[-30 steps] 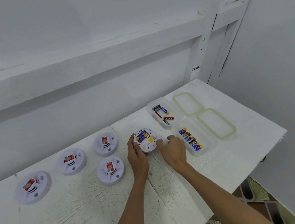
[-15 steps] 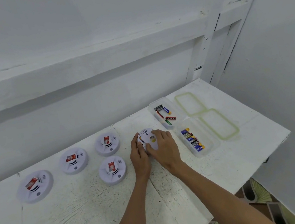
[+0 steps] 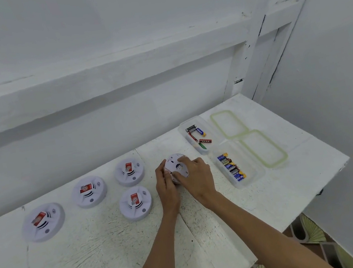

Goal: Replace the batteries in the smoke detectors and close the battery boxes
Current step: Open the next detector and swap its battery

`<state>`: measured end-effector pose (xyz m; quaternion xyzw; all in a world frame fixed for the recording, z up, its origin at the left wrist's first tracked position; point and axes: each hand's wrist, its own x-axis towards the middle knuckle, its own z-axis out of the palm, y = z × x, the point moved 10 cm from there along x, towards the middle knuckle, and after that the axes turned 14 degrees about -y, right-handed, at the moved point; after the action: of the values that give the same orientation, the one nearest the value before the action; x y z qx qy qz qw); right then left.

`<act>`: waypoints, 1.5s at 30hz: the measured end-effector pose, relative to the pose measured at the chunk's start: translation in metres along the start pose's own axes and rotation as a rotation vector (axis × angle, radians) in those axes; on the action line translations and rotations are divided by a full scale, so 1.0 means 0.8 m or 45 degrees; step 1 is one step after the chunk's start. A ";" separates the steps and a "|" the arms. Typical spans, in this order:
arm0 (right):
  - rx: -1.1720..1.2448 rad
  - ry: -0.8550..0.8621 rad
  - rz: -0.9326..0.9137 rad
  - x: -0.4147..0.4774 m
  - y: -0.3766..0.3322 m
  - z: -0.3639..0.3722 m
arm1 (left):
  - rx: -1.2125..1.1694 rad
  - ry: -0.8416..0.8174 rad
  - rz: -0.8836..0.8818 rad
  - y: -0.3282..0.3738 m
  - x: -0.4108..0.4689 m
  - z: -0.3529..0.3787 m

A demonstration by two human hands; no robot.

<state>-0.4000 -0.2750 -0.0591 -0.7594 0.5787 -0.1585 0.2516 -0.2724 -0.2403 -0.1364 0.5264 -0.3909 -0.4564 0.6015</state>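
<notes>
Head view: my left hand [image 3: 167, 189] grips the left edge of the smoke detector [image 3: 175, 163], fingers curled against its rim. My right hand [image 3: 198, 178] grips its near right side, fingers curled over the white face. The detector is above the table [image 3: 97, 252], left of the near battery box [image 3: 249, 163] and near-left of the far battery box [image 3: 207, 127]. Both boxes are open. Four other detectors [image 3: 135, 203] lie farther left.
</notes>
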 end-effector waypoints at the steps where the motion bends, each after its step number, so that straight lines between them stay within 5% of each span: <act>1: 0.017 -0.012 0.018 0.001 0.003 0.002 | -0.012 0.000 -0.006 0.000 0.000 0.000; 15: 0.245 0.056 -0.170 -0.022 0.035 0.009 | 0.111 0.074 0.021 0.009 -0.002 -0.003; 23: 0.531 0.032 -0.083 -0.027 0.065 0.028 | 0.107 0.116 -0.032 0.008 -0.002 -0.007; 45: 0.574 0.044 -0.069 -0.027 0.072 0.038 | 0.051 0.121 -0.037 0.007 0.000 -0.007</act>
<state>-0.4357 -0.2602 -0.1152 -0.6965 0.5122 -0.3036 0.4004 -0.2664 -0.2385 -0.1312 0.5648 -0.3633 -0.4317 0.6022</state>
